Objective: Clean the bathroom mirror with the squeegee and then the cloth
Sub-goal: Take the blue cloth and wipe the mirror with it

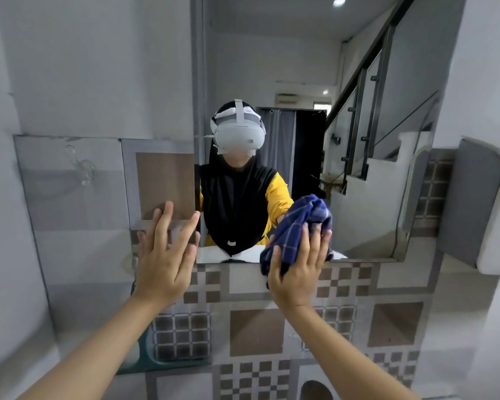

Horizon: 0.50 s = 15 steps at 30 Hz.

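Observation:
A frameless mirror hangs on the tiled wall ahead, showing a reflected person and a staircase. My right hand presses a bunched blue checked cloth against the mirror's lower edge, right of centre. My left hand is flat with fingers spread on the wall tiles just left of the mirror's bottom left corner, holding nothing. No squeegee is in view.
Patterned brown and white tiles cover the wall below the mirror. A grey panel with a clear hook is on the left. A white and grey fixture juts out at the right, close to the mirror's edge.

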Tool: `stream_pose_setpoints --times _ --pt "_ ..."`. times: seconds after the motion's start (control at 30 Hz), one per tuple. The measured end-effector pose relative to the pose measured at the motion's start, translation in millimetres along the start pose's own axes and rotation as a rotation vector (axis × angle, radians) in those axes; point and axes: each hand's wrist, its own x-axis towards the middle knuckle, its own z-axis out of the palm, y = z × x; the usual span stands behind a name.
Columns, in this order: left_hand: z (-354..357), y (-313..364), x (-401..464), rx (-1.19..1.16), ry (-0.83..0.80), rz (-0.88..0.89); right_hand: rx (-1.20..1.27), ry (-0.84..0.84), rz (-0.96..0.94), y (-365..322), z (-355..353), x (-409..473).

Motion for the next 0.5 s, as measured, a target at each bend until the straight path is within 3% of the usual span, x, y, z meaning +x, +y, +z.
stream_pose_setpoints --times 0.13,0.3,0.5 --pt "-1 13 3 -0.129 -0.099 0.025 0.034 -0.034 -0.007 -30 22 -12" --pt "-23 16 4 -0.384 -0.148 -0.112 0.169 -0.295 -0.168 -85 48 -33" --pt "-78 26 10 -1.048 -0.173 -0.38 0.443 -0.539 -0.027 -126 35 -26"
